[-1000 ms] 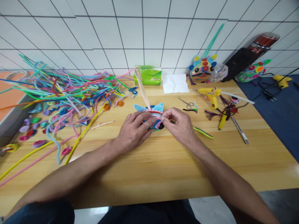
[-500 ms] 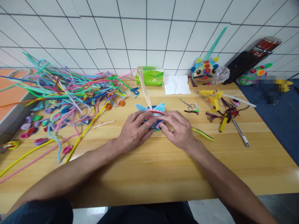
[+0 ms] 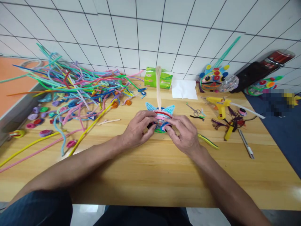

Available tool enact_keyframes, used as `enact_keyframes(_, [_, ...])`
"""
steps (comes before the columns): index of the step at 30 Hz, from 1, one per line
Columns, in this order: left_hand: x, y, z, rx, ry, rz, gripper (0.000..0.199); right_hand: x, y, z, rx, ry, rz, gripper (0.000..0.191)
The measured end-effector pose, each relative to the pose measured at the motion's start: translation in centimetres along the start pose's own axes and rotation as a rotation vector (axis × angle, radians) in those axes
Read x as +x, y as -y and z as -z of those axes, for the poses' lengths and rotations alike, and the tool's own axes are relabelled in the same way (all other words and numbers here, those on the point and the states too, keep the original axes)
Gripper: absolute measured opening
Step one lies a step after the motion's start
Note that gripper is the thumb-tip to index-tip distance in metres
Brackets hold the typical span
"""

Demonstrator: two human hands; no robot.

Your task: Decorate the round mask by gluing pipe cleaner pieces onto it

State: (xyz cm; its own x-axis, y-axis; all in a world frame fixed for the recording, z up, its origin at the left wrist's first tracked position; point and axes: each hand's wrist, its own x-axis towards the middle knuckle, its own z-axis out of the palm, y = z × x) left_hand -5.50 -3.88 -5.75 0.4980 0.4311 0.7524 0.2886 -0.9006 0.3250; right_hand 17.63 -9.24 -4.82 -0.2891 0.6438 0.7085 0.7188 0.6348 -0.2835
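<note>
While left hand [image 3: 135,129] pinches figure [image 3: 162,116], right hand [image 3: 186,133] likewise.

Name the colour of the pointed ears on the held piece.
The pointed ears are light blue, clearest in the head view.

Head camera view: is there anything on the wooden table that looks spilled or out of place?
Yes, slightly: the tangled heap of multicoloured fuzzy pipe cleaners at left looks disorderly, because several stems stray over the flat orange surface beside it. Nothing appears clearly damaged.
</note>
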Motion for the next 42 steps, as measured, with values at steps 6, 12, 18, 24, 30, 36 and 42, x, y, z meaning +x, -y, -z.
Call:
enact_keyframes(6, [0.2, -0.4, 0.1, 0.131, 0.076, -0.042, 0.036, 0.2, 0.6, -0.1, 0.022, -0.002, -0.002, 0.026])
enact_keyframes(12, [0.0, -0.4, 0.0, 0.304, 0.136, -0.097, 0.040, 0.7, 0.5, 0.9, 0.111, -0.038, -0.154, 0.016])
enact_keyframes(18, [-0.2, -0.1, 0.1, 0.327, 0.175, -0.106, 0.042, 1.4, -4.5, 4.3, -0.030, -0.007, -0.534, 0.013])
enact_keyframes(24, [-0.5, 0.3, -0.2, 0.329, 0.178, -0.083, 0.039, 0.4, -9.4, 8.0, -0.262, 0.213, -0.724, 0.011])
enact_keyframes(30, [-0.6, 0.3, -0.5, 0.310, 0.129, -0.087, 0.038, -1.5, -10.7, 7.8, -0.409, 0.468, -0.696, 0.020])
enact_keyframes(36, [-0.8, 0.4, -0.8, 0.300, 0.126, -0.057, 0.039, -0.6, -11.9, 6.0, -0.513, 0.416, -0.739, 0.022])
enact_keyframes(42, [-0.9, 0.5, -0.9, 0.308, 0.114, -0.090, 0.042, 2.3, -14.3, 3.1, -0.514, 0.514, -0.803, 0.011])
